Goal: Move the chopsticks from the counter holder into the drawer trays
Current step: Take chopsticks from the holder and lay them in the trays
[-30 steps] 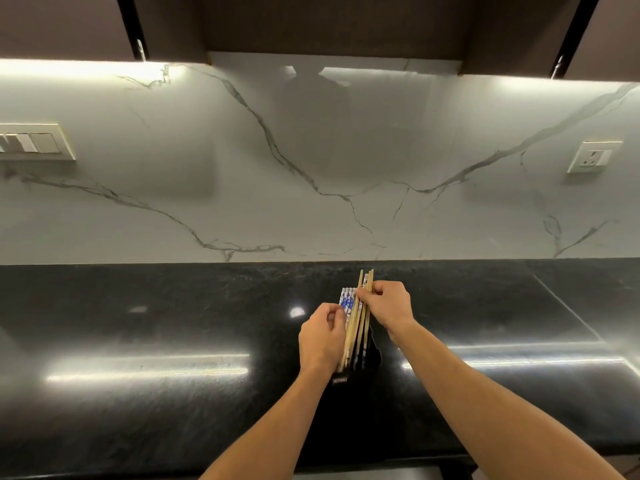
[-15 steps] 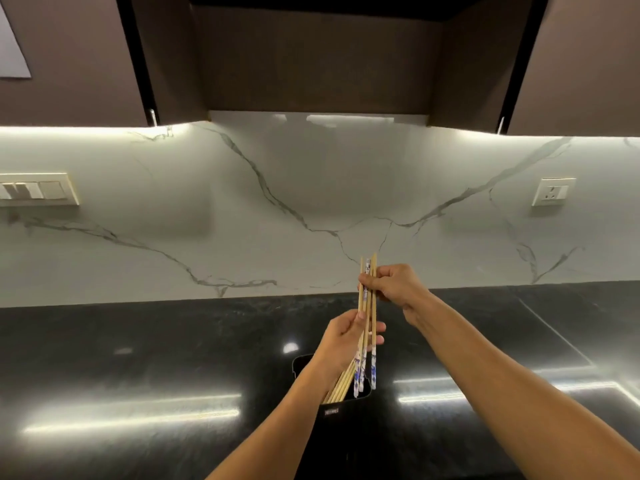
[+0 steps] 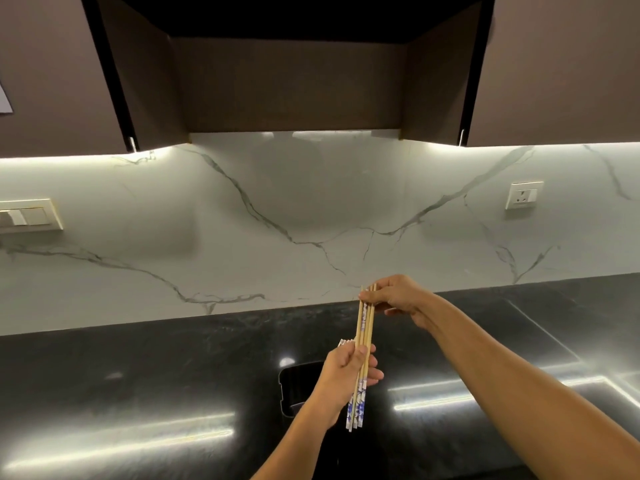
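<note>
While the slim wooden chopsticks (image 3: 366, 323) with blue-and-white patterned ends stand nearly upright above the black rectangular holder (image 3: 294, 386) on the dark glossy counter (image 3: 138, 358), the right hand (image 3: 398, 296) pinches their tops and the left hand (image 3: 346, 372) curls around their middle.

Chopsticks (image 3: 366, 323): mid-lengths covered by the left hand's (image 3: 346, 374) fingers — I can't count them.
Second bunch (image 3: 346, 342): only pale tips show past those fingers.
Holder (image 3: 294, 386): right part behind the wrist, below the fingers.
</note>
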